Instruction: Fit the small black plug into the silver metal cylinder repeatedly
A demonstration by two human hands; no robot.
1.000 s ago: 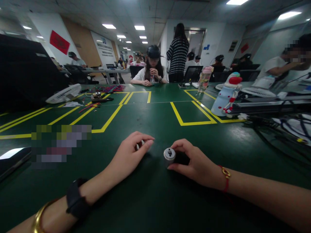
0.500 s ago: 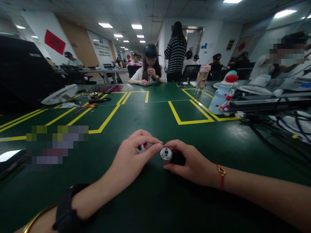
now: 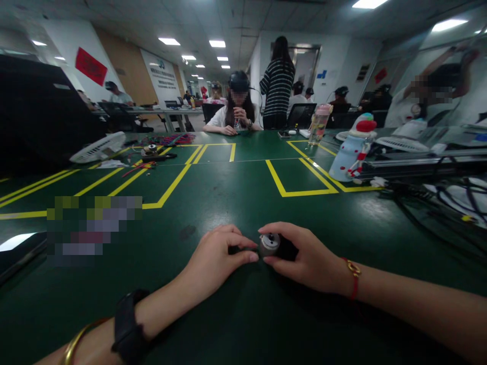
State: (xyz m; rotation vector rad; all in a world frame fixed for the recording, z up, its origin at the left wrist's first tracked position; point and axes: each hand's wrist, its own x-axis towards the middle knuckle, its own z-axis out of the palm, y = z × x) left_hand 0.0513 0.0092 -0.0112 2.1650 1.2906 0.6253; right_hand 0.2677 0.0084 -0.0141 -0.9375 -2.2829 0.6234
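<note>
A small silver-capped cylindrical metal motor [image 3: 270,244] is gripped in the right hand [image 3: 304,258], low on the dark green surface [image 3: 243,192] near the viewer. Just to its left, the left hand [image 3: 218,258] is pinched narrow; whatever is held cannot be made out. A fitting step is judged underway; fine alignment at the cap is called for next.

Right hand [image 3: 308,258] grips a small silver cylindrical part [image 3: 269,243] on the green table [image 3: 236,187], end face toward camera. Left hand [image 3: 218,258] sits just left of it, fingertips [image 3: 251,257] pinched right at the part. Far right: snowman-shaped bottle [image 3: 352,149]; far left: white fan [image 3: 99,148].
</note>
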